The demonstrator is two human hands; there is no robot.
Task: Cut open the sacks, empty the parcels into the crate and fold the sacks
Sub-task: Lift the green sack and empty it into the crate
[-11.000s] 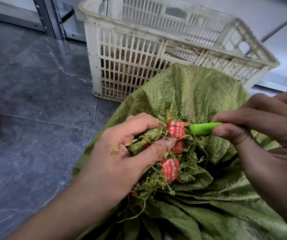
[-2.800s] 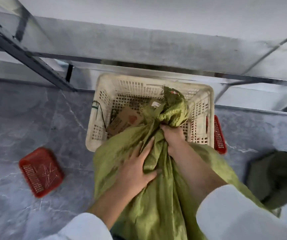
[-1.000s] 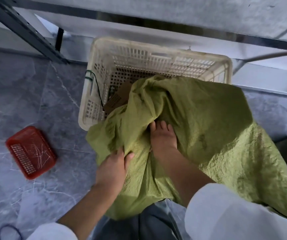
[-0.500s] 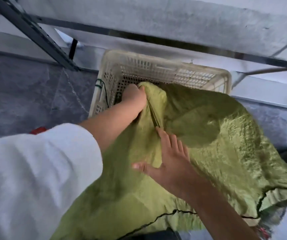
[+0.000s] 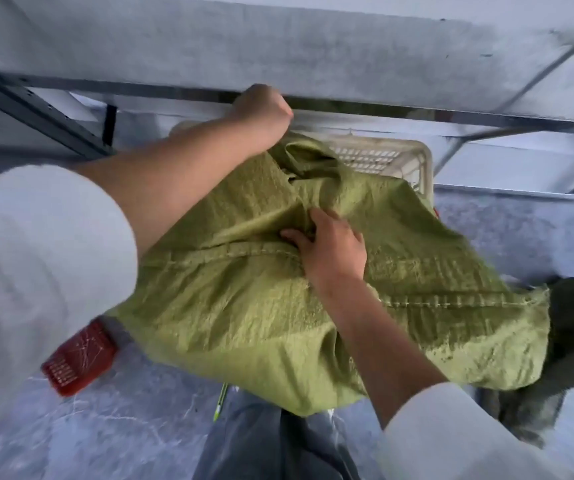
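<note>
I am holding the sack point(image 5: 244, 299) draped over the crate point(image 5: 413, 161). My left hand point(image 5: 261, 109) is raising a bunched end, fingers curled tight, and my right hand point(image 5: 330, 247) is pinching a middle fold. The sack is looking limp, light and slippery, so I am judging the stitched seam the surest hold.

The sack point(image 5: 244, 306) is coarse woven fabric, matt and crinkled, with a stitched seam. Behind it, the crate point(image 5: 375, 157) is latticed plastic. Left of the sack, a basket point(image 5: 77, 358) is perforated red plastic. The floor point(image 5: 122, 431) is smooth veined grey stone; the shelf frame point(image 5: 32, 109) is dull metal.
</note>
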